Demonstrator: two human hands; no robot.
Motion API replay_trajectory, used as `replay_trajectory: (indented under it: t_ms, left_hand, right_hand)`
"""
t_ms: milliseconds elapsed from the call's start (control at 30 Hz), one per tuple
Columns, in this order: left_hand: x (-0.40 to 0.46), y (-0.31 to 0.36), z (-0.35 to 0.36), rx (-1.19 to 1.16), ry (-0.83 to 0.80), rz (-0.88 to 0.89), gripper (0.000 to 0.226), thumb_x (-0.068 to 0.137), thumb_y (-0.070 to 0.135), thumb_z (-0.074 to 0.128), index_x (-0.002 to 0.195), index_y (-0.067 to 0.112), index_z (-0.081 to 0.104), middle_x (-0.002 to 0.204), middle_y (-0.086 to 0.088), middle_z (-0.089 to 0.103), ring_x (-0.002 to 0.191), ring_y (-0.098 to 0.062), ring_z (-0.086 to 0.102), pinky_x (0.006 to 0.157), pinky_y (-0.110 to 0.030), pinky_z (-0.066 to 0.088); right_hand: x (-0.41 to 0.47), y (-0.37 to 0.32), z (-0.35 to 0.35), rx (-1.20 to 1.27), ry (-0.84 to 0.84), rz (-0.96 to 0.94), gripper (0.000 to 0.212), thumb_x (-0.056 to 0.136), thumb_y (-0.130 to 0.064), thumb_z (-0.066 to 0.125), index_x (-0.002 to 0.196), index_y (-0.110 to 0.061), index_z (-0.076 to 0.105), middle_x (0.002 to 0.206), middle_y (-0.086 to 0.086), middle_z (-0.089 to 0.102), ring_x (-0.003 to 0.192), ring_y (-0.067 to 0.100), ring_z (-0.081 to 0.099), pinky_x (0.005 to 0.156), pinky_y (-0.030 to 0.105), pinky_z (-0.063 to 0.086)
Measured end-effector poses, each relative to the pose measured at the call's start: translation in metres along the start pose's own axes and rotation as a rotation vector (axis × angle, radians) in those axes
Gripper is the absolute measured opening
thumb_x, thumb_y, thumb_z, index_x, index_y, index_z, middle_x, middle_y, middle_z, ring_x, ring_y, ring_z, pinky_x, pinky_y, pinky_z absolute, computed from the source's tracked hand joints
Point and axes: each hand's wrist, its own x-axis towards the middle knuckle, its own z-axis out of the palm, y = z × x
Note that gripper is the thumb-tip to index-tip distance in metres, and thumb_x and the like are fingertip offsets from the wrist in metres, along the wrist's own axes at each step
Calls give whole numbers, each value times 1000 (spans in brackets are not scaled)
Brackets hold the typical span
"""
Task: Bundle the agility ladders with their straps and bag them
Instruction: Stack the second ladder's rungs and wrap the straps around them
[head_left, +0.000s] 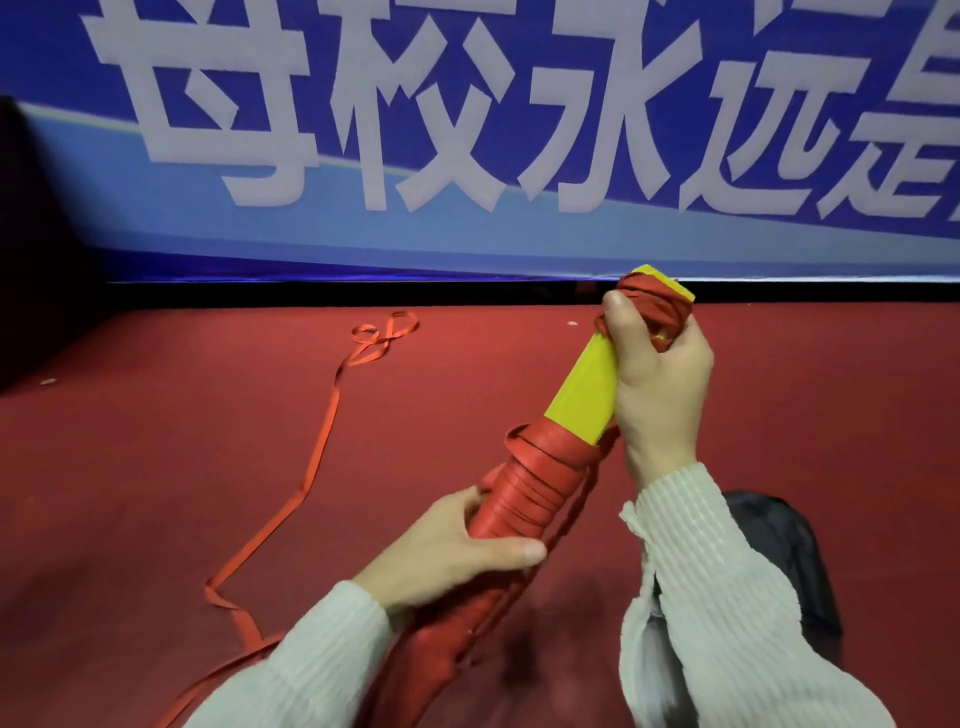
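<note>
Hands gripped the tilted ladder bundle (579, 400): left hand (447, 551) curled round its near strap-wound end, right hand (657, 374) clamped on its far end.

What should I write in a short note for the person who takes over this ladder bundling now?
Left hand grips the strap-wound lower end of the ladder bundle. Right hand grips the wound upper end.
Yellow rungs show bare between the wraps.
A loose red strap trails over the red floor.
A dark bag lies by the right sleeve.
Left: wrap the rest, then bag it.
</note>
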Motion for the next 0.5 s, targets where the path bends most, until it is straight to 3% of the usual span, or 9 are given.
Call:
replay_trajectory:
  t_ms: [67,133,233,267,333,400,467,500]
  left_hand:
    - [7,-10,14,306,254,110,49,63,39,97,96,30,61,73,22,64,63,0,54,63,-15,44]
    - [8,-19,20,406,356,211,42,63,40,92,81,33,55,63,20,56,57,-4,45,57,-20,38]
    - [5,-15,5,208,19,144,28,72,13,86,76,21,59,67,5,56,61,-15,50,63,-29,44]
    - [2,-12,-2,134,-113,87,25,73,9,85,83,7,61,72,-4,59,64,-20,55,65,-32,49]
    - [0,-9,-10,91,-206,23,44,74,11,86,98,-11,58,79,-12,61,67,-23,61,69,-34,54]
    - [3,-11,-2,195,-15,61,58,69,31,92,113,6,64,85,-2,65,73,-18,62,74,-34,53]
    - [10,-24,13,411,290,124,59,62,51,91,109,33,60,88,13,70,77,-10,65,76,-32,54]
    - [10,-28,18,482,365,156,55,63,52,89,106,37,57,87,14,70,77,-9,65,76,-34,56]
  right_hand:
    - [-3,2,1,-97,23,10,27,85,-37,82,102,-18,71,89,-10,74,79,1,68,75,18,50]
    - [-4,2,2,-102,-31,46,27,86,-35,82,105,-20,69,93,-6,75,83,5,70,76,21,53]
    - [1,-3,-5,174,-212,185,31,93,-33,72,115,-15,61,101,15,77,82,19,73,67,29,57]
    - [3,-6,-8,229,-251,230,32,93,-33,68,117,-14,59,99,19,77,76,19,72,60,28,55]
    - [5,-8,-10,203,-242,241,33,89,-34,68,112,-11,62,90,21,75,73,24,72,59,31,56]
    - [4,-6,-6,124,-150,142,27,86,-30,73,102,-9,67,88,25,72,75,34,74,66,43,61]
    - [0,-4,0,43,-101,55,24,85,-30,78,97,-11,69,90,22,74,80,40,74,75,53,62]
    - [-3,-2,2,23,-124,44,24,85,-31,78,98,-12,68,90,20,74,80,36,75,75,50,62]
